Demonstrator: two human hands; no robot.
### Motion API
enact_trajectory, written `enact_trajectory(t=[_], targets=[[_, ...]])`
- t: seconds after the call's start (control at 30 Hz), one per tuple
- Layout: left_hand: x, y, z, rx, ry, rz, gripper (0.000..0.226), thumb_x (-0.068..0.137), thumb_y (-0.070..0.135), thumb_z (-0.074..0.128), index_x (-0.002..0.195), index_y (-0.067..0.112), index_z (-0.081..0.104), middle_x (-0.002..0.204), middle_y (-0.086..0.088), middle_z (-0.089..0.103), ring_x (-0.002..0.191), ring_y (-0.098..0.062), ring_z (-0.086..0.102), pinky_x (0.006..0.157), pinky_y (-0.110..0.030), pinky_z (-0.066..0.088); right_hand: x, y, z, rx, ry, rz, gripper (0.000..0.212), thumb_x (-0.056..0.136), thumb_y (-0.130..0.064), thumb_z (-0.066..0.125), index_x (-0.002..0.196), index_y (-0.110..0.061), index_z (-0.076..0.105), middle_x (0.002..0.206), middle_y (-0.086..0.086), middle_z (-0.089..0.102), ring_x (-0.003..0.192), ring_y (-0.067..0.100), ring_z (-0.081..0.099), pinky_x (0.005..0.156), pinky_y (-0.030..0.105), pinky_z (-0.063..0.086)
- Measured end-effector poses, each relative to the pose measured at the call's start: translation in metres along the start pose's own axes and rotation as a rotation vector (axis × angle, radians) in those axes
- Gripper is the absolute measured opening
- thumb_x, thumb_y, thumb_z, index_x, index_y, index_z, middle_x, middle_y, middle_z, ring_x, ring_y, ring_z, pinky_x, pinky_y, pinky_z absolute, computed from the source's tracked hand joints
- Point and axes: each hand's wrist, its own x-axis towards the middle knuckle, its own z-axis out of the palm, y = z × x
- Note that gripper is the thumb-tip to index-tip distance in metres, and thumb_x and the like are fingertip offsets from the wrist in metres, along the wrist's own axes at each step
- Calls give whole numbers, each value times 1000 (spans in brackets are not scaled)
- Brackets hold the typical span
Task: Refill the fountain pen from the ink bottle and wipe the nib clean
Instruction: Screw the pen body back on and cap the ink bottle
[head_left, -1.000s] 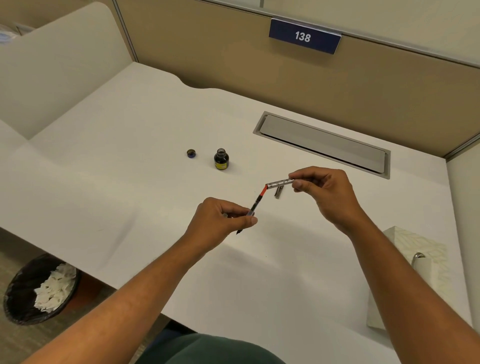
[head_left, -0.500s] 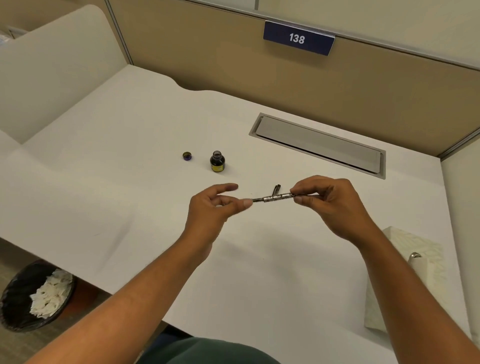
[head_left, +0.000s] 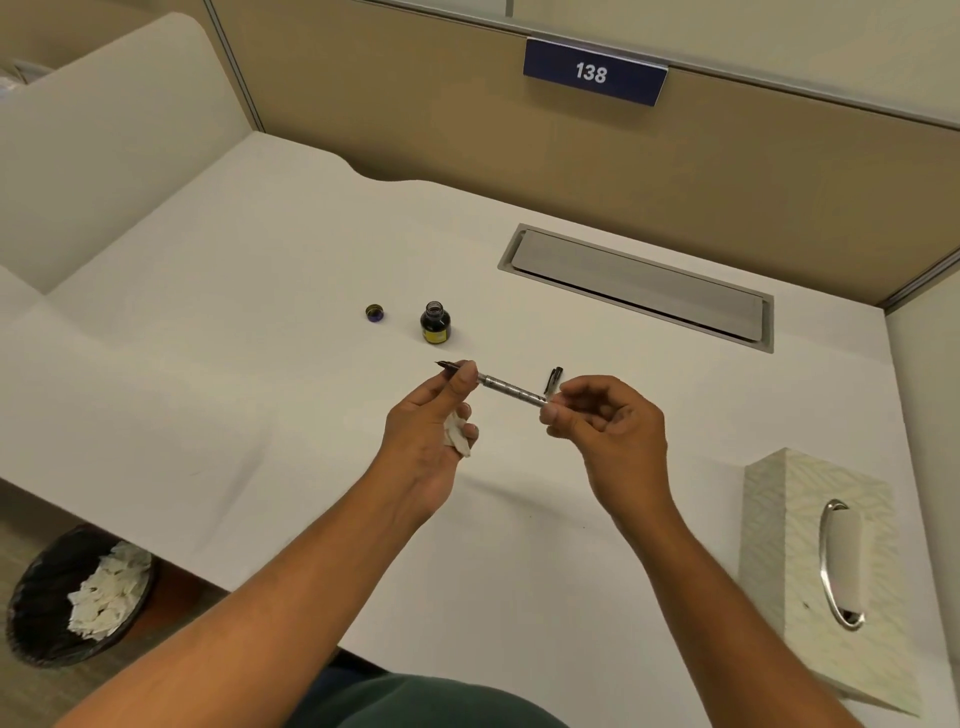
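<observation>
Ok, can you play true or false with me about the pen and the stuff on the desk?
1. The ink bottle has its cap on. False: it is open, and the cap lies on the desk to its left.
2. Both hands hold the fountain pen. True: the left hand pinches near the nib, the right hand holds the back end.
3. The left hand also keeps a crumpled tissue. True.
4. The bin on the floor holds nothing. False: white paper scraps lie inside.
</observation>
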Motion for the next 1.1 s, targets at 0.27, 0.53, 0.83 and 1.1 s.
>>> enact_trajectory(t=[0.27,0.53,0.83,1.1], targets=[[0,1,-2,1,48,60,31,63,26,90,92,18,82,92,2,70,67,-11,50,58,-27,42,-3,-6,7,29,-74,29,7,98,-10,70,96,-4,72,78,18,77,69,29,77,66,34,64],[-2,3,-3,16,85,90,17,80,21,86,96,17,81,91,0,64,66,-11,48,63,-28,39,-6,-3,11,-58,-154,91,22,102,-19,65,91,-2,75,74,14,76,65,26,74,65,33,62],[-2,4,-4,42,60,113,14,79,20,86,93,17,82,84,4,68,65,-10,49,63,-28,41,-5,-5,21,15,-40,189,22,97,-27,72,92,-6,74,77,4,70,64,18,68,58,29,56],[0,6,-5,36,116,140,11,82,19,86,92,18,82,77,6,63,59,-9,47,65,-28,40,-9,-4,21,-130,-19,-18,9,86,-14,84,91,-14,76,82,4,77,73,20,74,64,30,63]])
